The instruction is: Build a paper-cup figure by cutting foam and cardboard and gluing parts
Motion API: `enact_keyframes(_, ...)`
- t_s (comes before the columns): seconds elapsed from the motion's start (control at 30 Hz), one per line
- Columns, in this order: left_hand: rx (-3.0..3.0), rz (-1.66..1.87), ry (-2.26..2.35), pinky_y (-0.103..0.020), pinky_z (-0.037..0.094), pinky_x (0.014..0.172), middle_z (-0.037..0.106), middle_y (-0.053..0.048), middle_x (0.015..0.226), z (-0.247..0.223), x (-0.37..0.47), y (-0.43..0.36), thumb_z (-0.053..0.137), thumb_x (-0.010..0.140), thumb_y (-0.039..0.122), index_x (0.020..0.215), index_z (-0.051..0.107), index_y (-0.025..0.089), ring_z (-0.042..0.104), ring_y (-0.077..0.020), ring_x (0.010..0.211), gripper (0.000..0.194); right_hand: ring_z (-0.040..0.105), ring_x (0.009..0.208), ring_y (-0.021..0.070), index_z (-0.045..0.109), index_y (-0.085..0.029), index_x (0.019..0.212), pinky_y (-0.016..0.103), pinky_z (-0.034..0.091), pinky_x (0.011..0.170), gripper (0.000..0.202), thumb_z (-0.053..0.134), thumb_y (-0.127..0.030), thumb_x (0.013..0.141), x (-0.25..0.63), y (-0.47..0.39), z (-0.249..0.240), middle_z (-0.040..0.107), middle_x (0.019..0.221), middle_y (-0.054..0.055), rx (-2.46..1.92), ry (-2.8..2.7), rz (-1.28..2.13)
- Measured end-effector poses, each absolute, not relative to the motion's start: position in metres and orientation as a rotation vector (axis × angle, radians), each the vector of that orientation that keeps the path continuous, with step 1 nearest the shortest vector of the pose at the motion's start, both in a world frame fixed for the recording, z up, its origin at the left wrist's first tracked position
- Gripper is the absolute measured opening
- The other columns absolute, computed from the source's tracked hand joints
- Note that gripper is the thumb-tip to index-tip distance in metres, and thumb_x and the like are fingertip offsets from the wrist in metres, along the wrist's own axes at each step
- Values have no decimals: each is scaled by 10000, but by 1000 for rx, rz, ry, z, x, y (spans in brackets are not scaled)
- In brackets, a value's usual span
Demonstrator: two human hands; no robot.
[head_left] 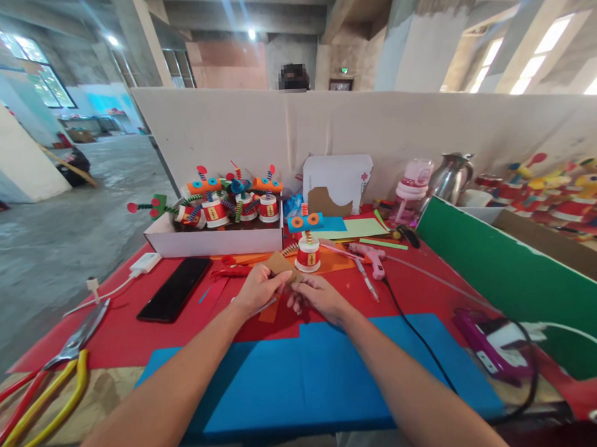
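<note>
Between my two hands is a small piece of brown cardboard (279,264). My left hand (260,289) pinches it on one side, with the thumb on top. On the other side, the fingers of my right hand (318,297) close on its lower right end. Just behind them stands a paper-cup figure (308,255) with a blue strip for a head and orange round eyes, upright on the table. An orange paper strip (269,312) lies under my left hand. Near my right hand are a pink glue gun (373,258) and a white pen-like tool (367,281).
A white box (214,241) with several cup figures stands at the back left. A black phone (174,290) and large scissors (60,369) lie on the left. A purple power strip (492,347) and a green panel (522,285) are on the right. The glue gun's cord crosses the blue board (307,383).
</note>
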State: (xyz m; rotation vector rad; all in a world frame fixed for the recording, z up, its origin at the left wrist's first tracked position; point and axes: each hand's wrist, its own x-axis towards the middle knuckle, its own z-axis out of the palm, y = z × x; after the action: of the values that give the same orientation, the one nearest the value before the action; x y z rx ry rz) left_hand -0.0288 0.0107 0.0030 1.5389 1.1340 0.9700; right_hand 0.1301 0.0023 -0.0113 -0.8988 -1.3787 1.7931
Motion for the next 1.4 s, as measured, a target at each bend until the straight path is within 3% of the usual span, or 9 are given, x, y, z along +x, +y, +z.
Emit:
enact_keyframes(0.3,1706,964,1248,-227,180,389,356,31,322,-5,-30,13,587,735,546,376,423,169,296,-61,348,546,516,390,71,511,-177,722,175,408,421,126,527,-264,811,127,4,-16,627,517,-29,-995,-1372,1757)
enact_keyframes(0.47,1836,1118,1237,-218,270,431,502,31,416,-5,-23,5,626,742,452,697,621,162,422,-100,408,293,510,377,68,511,-185,717,172,420,412,137,525,-291,801,123,0,-18,587,480,-56,-1068,-1339,1666)
enact_keyframes(0.57,1694,1097,1195,-228,291,433,485,9,407,-3,-22,5,587,755,529,533,552,174,440,-107,415,420,520,383,71,503,-187,741,174,420,417,160,530,-329,810,124,1,-16,600,492,-50,-1037,-1366,1679)
enact_keyframes(0.7,1424,990,1130,-237,191,370,339,35,326,-2,-26,11,577,721,626,394,435,186,290,-67,322,566,537,419,72,537,-178,818,182,426,441,163,576,-335,799,130,6,-11,637,572,-32,-948,-1422,1689)
enact_keyframes(0.93,1388,925,1059,-226,147,353,370,36,332,-4,-29,12,636,719,578,417,460,163,259,-39,308,543,512,459,63,559,-170,745,185,411,476,177,549,-321,835,136,7,-7,618,608,-25,-962,-1498,1573)
enact_keyframes(1.13,1197,1031,954,-189,188,351,453,70,407,-10,-31,13,752,639,504,657,522,167,319,-42,334,408,490,448,59,522,-174,658,175,375,463,219,478,-241,862,136,4,-3,576,562,-36,-1023,-1605,1466)
enact_keyframes(1.4,1221,1058,955,-180,199,336,452,76,402,-7,-30,13,762,641,450,642,474,177,321,-41,327,396,489,432,58,524,-175,684,168,368,444,215,427,-203,874,134,3,-1,591,563,-35,-1046,-1595,1513)
